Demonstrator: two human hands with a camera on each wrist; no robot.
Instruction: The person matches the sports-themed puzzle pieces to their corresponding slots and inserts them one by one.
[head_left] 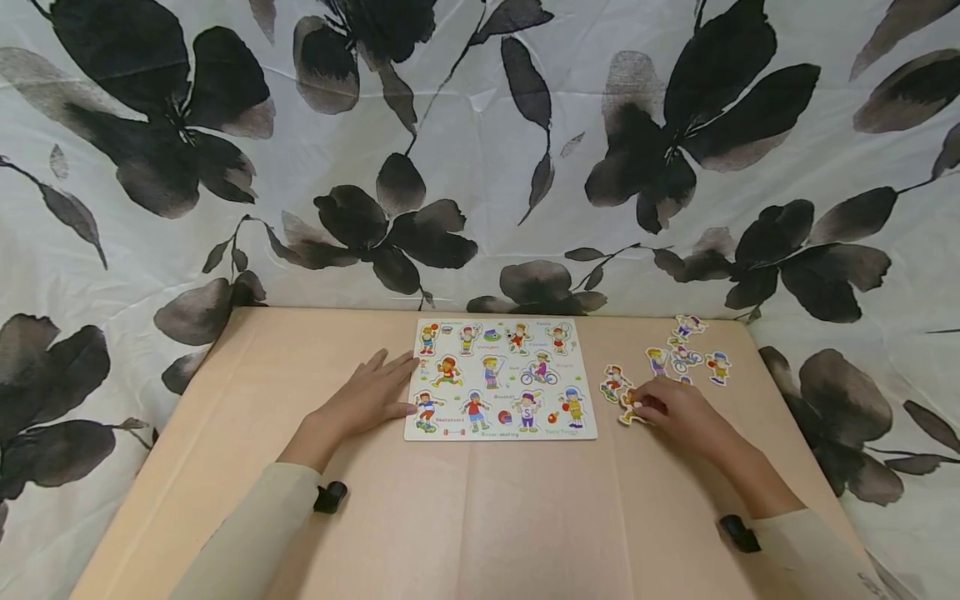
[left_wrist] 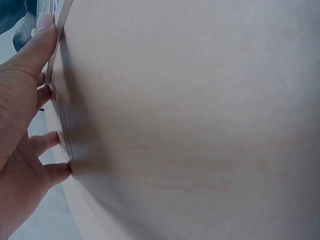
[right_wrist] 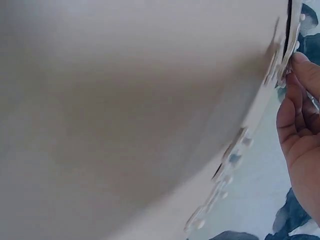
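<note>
A white puzzle board (head_left: 465, 417) printed with children at sports lies flat on the table. My left hand (head_left: 367, 396) rests at the board's left edge with fingers spread, the thumb touching its edge. In the left wrist view the left hand (left_wrist: 25, 115) has fingertips down on the table beside the board. My right hand (head_left: 678, 412) pinches a small figure-shaped puzzle piece (head_left: 628, 410) between thumb and fingers, right of the board. In the right wrist view the right hand (right_wrist: 302, 110) grips that thin piece at its edge; its picture is hidden there.
A loose puzzle piece (head_left: 614, 382) lies just right of the board. Several more sit farther right, including a cyclist piece (head_left: 684, 357) and a separate figure piece (head_left: 717, 367). The tan table (head_left: 525, 517) meets a floral cloth (head_left: 480, 275) along its back edge.
</note>
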